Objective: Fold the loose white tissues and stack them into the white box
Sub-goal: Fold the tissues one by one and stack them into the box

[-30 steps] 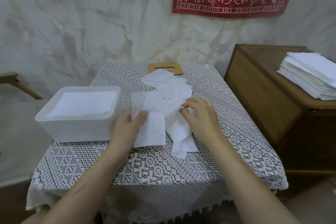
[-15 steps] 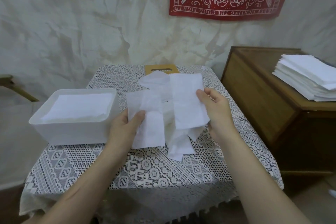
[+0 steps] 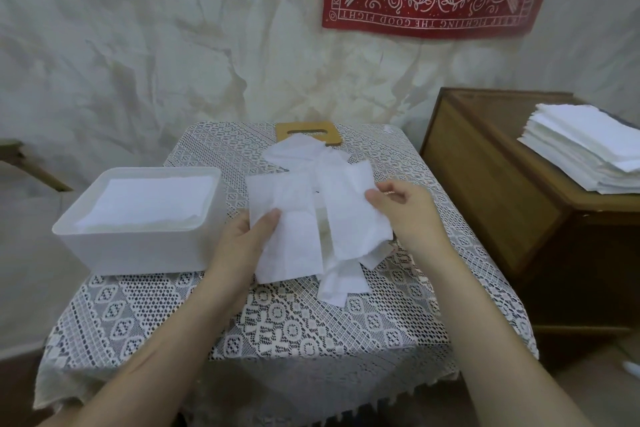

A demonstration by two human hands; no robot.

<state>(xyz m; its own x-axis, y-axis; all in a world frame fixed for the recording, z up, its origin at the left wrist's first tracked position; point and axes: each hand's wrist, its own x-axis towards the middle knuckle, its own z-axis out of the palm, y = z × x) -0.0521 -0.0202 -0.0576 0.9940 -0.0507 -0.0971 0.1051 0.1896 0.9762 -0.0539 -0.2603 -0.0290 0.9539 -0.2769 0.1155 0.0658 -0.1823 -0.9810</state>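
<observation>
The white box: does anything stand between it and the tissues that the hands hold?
Nothing visible does. The white box sits open-topped just left of the left hand, which pinches the left tissue; the right hand pinches the right tissue. Stacked tissues already lie inside it.

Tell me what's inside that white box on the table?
The white box holds white tissues, the top sheet lying flat just below the rim. How many lie under it cannot be seen; that sheet and the walls cover them.
</observation>
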